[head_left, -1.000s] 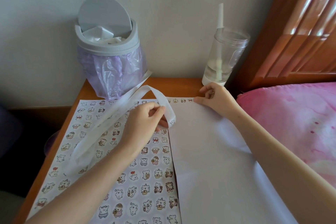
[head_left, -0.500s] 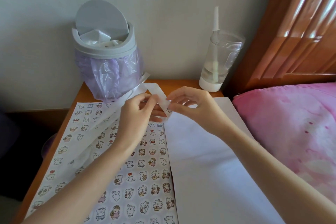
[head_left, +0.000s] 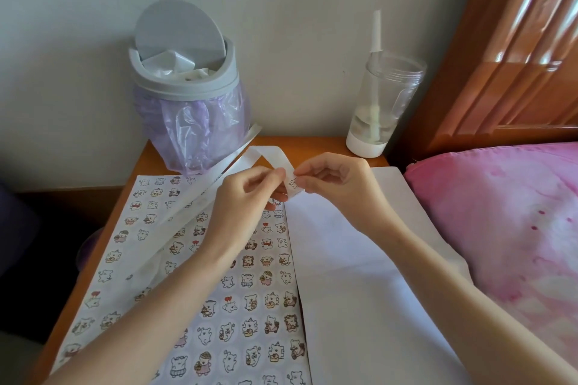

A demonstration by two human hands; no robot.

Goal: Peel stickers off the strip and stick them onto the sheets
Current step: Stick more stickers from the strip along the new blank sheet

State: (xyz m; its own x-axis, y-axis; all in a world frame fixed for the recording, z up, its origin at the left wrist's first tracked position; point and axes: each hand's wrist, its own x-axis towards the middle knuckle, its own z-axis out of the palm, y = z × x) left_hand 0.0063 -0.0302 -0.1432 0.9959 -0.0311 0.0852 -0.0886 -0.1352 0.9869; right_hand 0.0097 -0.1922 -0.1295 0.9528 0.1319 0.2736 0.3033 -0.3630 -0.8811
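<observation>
Both hands meet above the far edge of the sheets, just past the middle of the view toward twelve o'clock; the left hand (head_left: 244, 197) pinches the white strip (head_left: 269, 156) between thumb and forefinger, its other fingers curled under; the right hand (head_left: 339, 184) faces it from three o'clock, thumb and forefinger pinched at the strip's free end, where a small printed sticker (head_left: 293, 183) shows; whether that sticker has lifted from the backing I cannot tell. From the left hand the strip arches toward twelve o'clock, folds over, then trails toward seven o'clock across the sticker-covered sheet (head_left: 250, 291), which lies flat on the wooden table (head_left: 312, 143) and is filled with rows of little cartoon animals. The plain white sheet (head_left: 359, 259) lies at its three o'clock side, their long edges touching; which one overlaps I cannot tell. At eleven o'clock of the hands a grey bin (head_left: 184, 84) with a purple liner stands against the wall, its swing lid tilted, crumpled white scraps inside; at one o'clock stands a clear cup (head_left: 386, 103) with a straw and a white base; at three o'clock lies pink bedding (head_left: 500, 228), below a wooden headboard (head_left: 516, 56).
</observation>
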